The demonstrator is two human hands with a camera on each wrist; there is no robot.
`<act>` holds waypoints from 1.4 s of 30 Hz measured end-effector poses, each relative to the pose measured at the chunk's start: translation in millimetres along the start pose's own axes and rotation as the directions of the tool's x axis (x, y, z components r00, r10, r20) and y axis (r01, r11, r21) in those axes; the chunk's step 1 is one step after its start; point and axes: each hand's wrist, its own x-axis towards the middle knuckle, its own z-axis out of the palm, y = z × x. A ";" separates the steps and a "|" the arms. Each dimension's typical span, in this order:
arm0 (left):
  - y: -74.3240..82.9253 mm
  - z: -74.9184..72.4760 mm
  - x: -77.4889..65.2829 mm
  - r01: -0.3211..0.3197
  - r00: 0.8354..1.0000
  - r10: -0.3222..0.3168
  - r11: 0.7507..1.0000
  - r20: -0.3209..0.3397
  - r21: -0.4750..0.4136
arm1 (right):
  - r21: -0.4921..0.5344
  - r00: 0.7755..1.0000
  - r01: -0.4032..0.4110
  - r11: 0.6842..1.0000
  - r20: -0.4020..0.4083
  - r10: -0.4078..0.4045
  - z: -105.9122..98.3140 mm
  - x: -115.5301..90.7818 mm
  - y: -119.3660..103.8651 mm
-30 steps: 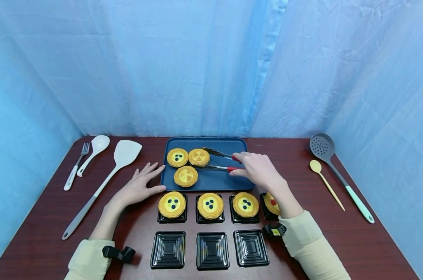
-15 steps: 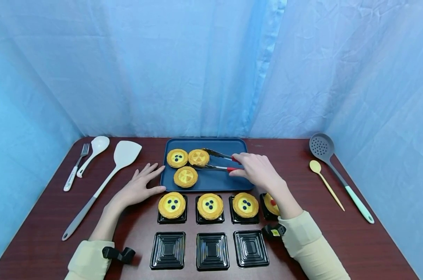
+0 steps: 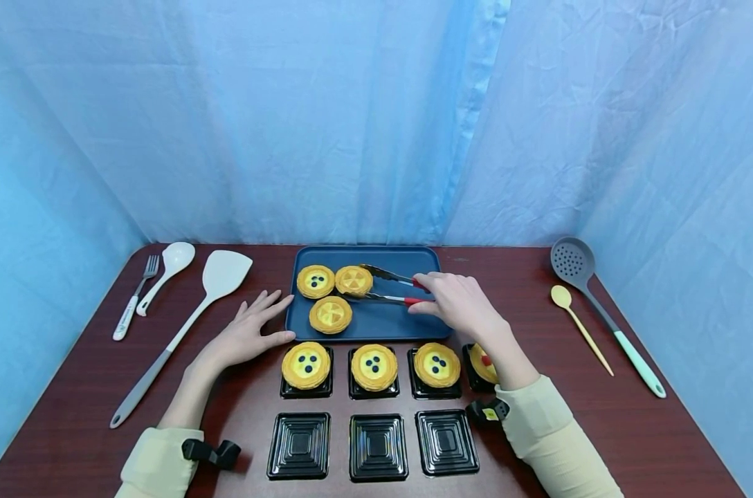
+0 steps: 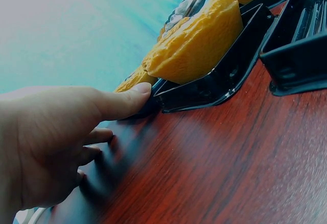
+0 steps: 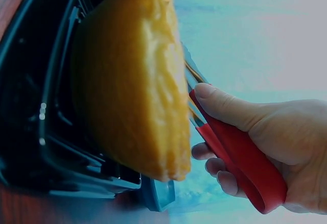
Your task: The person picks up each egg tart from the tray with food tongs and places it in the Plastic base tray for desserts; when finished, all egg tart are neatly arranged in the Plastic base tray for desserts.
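Note:
My right hand (image 3: pixel 460 301) grips metal tongs (image 5: pixel 225 147) by their red handles, thumb on one arm and fingers on the other. The tongs' two arms lie on either side of a tart with a wedge pattern (image 3: pixel 354 279) on the blue tray (image 3: pixel 407 321). To its left is a tart with dark berries (image 3: pixel 315 281), and in front lies another wedge-pattern tart (image 3: pixel 330 315). My left hand (image 3: pixel 252 332) is spread at the tray's left edge, its thumb (image 4: pixel 130 99) touching the rim. Whether the tong tips touch the tart is hard to tell.
In front of the tray, black plastic boxes (image 3: pixel 309 392) hold tarts, one partly hidden by my right wrist. Nearer are several bare black boxes (image 3: pixel 299 446). A fork (image 3: pixel 133 301), white spoon (image 3: pixel 176 257) and spatula (image 3: pixel 223 273) lie left; a yellow spoon (image 3: pixel 562 296) and skimmer (image 3: pixel 574 261) right.

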 end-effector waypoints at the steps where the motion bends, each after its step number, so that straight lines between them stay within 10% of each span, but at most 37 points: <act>1: 0.1 0.0 0.0 0.001 1.000 -0.001 1.000 0.000 0.000 | 0.002 1.000 0.000 1.000 0.000 0.000 -0.1 -0.2 0.0; 42: -0.3 -0.5 -1.2 -0.001 1.000 0.001 1.000 0.002 -0.008 | -0.007 1.000 0.013 1.000 -0.024 -0.013 -5.8 -3.8 3.4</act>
